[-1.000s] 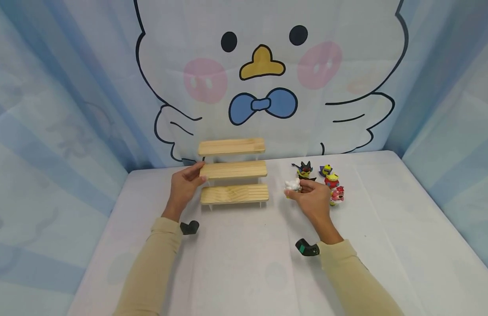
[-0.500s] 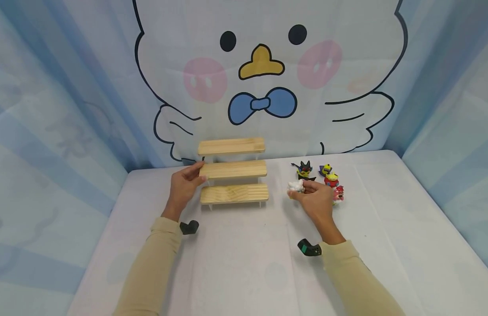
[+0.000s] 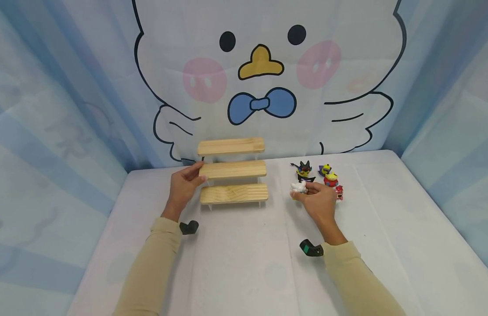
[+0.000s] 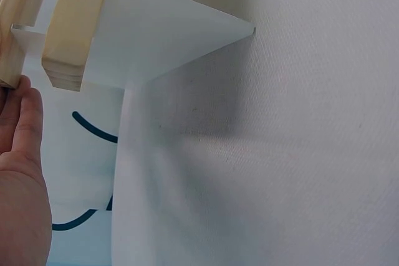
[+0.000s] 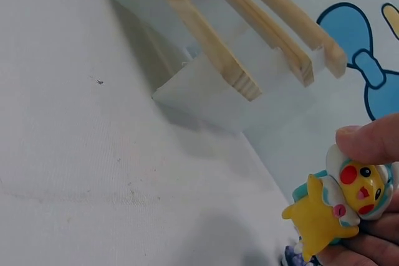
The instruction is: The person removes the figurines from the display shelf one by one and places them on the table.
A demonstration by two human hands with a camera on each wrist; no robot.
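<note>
A three-tier wooden display stand (image 3: 234,170) with clear side supports stands on the table against the back curtain. My left hand (image 3: 182,186) grips the left end of its middle board, thumb at the front and fingers behind; in the left wrist view part of the hand (image 4: 24,154) shows against the wood. My right hand (image 3: 319,201) pinches a small figurine (image 3: 298,188), white-topped in the head view. The right wrist view shows this figurine (image 5: 318,222) as a yellow character with red cheeks, a white hat and a teal back, held between thumb and fingers above the table.
Beyond and beside the right hand stand other figurines: a black-eared one (image 3: 304,168), a purple and yellow one (image 3: 325,170), a red and yellow one (image 3: 331,179) and a pink-red one (image 3: 339,193), partly hidden. A printed curtain (image 3: 295,136) borders the white table (image 3: 244,259).
My right hand has shifted slightly to the right with the figurine, covering more of the pink-red one. My left hand stays on the stand, which has not moved.
</note>
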